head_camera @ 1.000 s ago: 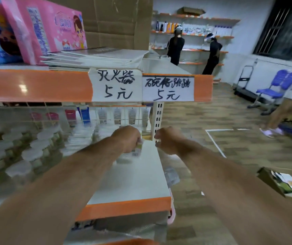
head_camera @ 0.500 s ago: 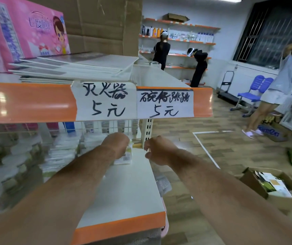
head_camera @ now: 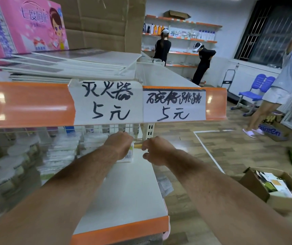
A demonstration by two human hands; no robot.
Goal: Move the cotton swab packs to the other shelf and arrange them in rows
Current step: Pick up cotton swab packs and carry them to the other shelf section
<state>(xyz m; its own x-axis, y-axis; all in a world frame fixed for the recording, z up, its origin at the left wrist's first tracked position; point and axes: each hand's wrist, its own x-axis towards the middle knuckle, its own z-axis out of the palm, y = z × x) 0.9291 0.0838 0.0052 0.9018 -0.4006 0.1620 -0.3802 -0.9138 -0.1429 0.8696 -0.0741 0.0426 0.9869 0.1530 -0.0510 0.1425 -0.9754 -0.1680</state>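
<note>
Grips a cotton swab pack (head_camera: 130, 155) in the left hand (head_camera: 119, 145), low over the back of the white shelf (head_camera: 124, 200), beneath the orange-edged upper shelf (head_camera: 26, 105). Holds the right hand (head_camera: 156, 150) just beside it, fingers curled; possibly pinching something yellowish, cannot tell. Further left, blurred rows of clear packs (head_camera: 62, 152).

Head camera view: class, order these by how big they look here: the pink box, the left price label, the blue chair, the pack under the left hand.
1. pink box, near the camera and cut off by the frame.
2. left price label.
3. blue chair, shrunk by distance.
4. pack, mostly hidden under the left hand.
</note>
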